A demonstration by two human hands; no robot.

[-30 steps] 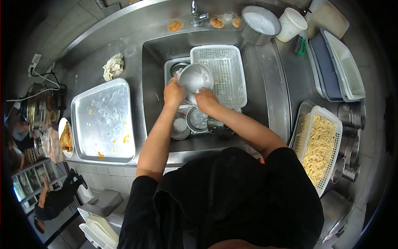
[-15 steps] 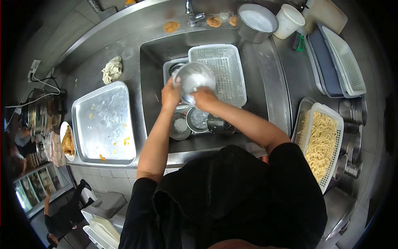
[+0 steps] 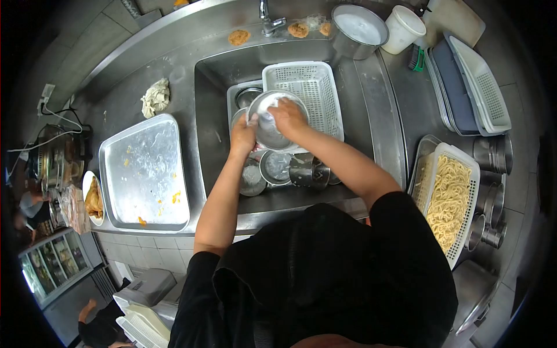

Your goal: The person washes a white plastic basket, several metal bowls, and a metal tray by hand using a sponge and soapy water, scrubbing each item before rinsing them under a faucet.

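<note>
Over the sink (image 3: 360,168), my left hand (image 3: 243,136) grips the rim of a round metal bowl (image 3: 271,134), tilted with its inside facing me. My right hand (image 3: 289,119) is inside the bowl with curled fingers, pressed to whitish suds near the far wall; what it holds there is hidden. Behind the bowl lies a white perforated basket (image 3: 318,95). Below it stand several metal containers, among them a round pot (image 3: 275,167) with cloudy water and a dark cylindrical pot (image 3: 307,171).
Left of the sink lie a large metal tray (image 3: 142,174) with orange scraps and a crumpled cloth (image 3: 155,97). A faucet (image 3: 270,23) rises at the back beside a pot of suds (image 3: 358,30). On the right sits a basket of noodles (image 3: 449,197). Another person (image 3: 101,325) is at lower left.
My right hand has moved up and right inside the bowl, toward its far wall. The bowl has shifted slightly right and down. The other person has moved lower in view.
</note>
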